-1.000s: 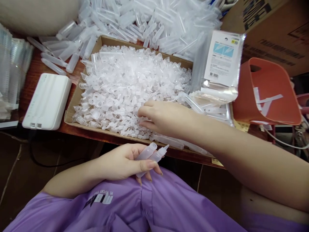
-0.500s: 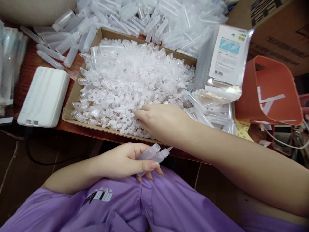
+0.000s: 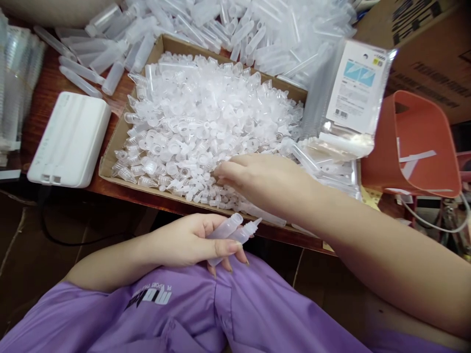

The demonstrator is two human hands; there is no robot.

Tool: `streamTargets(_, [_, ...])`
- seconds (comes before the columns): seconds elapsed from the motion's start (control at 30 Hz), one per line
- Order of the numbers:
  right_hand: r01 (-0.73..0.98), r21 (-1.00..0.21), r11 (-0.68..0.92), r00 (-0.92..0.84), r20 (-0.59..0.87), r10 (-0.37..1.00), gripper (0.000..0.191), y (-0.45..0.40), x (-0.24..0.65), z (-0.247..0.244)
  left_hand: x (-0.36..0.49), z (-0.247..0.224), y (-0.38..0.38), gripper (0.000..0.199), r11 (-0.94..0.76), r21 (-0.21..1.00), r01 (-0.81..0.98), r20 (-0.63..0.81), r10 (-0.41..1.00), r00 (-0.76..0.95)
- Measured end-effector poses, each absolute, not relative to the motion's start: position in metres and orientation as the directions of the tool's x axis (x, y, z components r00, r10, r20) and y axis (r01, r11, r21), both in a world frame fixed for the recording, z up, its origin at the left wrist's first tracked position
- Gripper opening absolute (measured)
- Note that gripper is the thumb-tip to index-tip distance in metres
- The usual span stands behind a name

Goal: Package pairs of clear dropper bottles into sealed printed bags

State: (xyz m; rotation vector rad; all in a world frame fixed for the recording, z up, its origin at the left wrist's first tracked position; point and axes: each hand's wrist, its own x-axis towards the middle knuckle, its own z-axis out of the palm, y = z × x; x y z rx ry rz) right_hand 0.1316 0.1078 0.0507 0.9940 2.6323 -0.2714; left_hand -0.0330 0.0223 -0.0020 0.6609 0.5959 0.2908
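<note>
My left hand [image 3: 200, 240] is closed around two slim translucent squeeze bottles low in front of the table edge. One bottle [image 3: 225, 227] has a bare open neck; the other bottle [image 3: 244, 232] carries a pointed nozzle tip. My right hand [image 3: 253, 176] is over the front part of a shallow cardboard box [image 3: 110, 147], fingers bent and drawn together, fingertips down at the small clear plastic caps and nozzle tips [image 3: 206, 122] that fill it. Whatever lies between those fingertips is hidden.
Behind the box spreads a big heap of empty bottles [image 3: 250, 34]. A white power bank [image 3: 69, 139] with a cable lies left. On the right are a clear packet with a printed label [image 3: 353, 88], an orange bin [image 3: 423, 142] holding paper strips, and a carton [image 3: 434, 59].
The view has shifted slightly, so the table things sit a little further right. My right hand stays at the caps, its fingers moved slightly. My left hand keeps both bottles almost still.
</note>
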Motion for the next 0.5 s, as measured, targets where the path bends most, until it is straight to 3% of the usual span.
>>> streamTargets(0.13, [0.671,-0.3,0.678,-0.741,-0.251,0.622,0.029,0.113,0.149,0.053,-0.035,-0.007,0.021,0.033,0.774,0.627,-0.093,-0.398,0.42,0.816])
streamTargets(0.27, [0.447,-0.576,0.685,-0.889,-0.197,0.414,0.036,0.116,0.169,0.067,-0.034,-0.01,0.021,0.032,0.803,0.588,-0.101,-0.406,0.401,0.821])
streamTargets(0.4, [0.383,-0.67,0.635,-0.924,-0.286,0.255,0.033,0.115,0.176,0.079,-0.032,-0.007,0.023,0.031,0.772,0.635,-0.023,-0.417,0.368,0.831])
streamTargets(0.5, [0.485,-0.636,0.6,-0.873,-0.388,0.295,0.021,0.112,0.174,0.08,-0.029,-0.003,0.025,0.032,0.751,0.657,0.062,-0.451,0.326,0.831])
